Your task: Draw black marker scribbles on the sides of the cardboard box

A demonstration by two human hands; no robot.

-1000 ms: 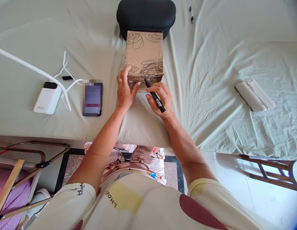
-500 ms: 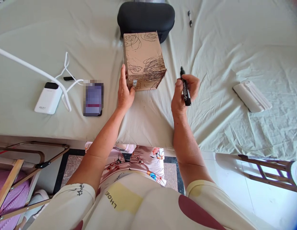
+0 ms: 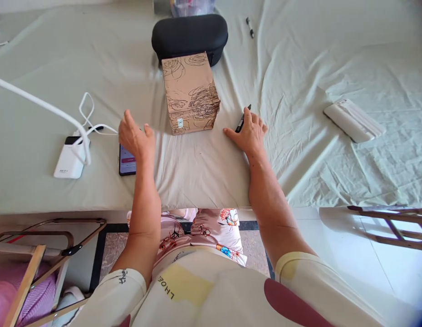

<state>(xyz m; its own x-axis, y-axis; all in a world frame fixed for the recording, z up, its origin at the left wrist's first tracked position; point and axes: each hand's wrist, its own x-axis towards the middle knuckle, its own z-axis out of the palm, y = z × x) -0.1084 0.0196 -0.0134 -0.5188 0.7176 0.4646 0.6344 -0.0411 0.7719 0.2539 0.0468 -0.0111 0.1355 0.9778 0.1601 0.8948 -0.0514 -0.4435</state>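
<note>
A brown cardboard box covered in black scribbles stands on the table, a small white label on its near side. My left hand is raised over the phone, apart from the box, fingers open and holding nothing; it hides the phone's upper part. To the right of the box, a black marker lies on the cloth under my right hand. That hand's thumb is stretched away from its fingers, and its index fingertip is at the marker; the palm hides part of the marker.
Behind the box sits a black hard case. Further right are a pen and a pale rectangular item. A white power bank with cables lies left, under a thick white curved tube. Wrinkled cloth covers the table.
My left hand has let go of the box and moved left over the phone. My right hand has lowered the marker to the cloth and loosened its grip. The view has shifted slightly.
</note>
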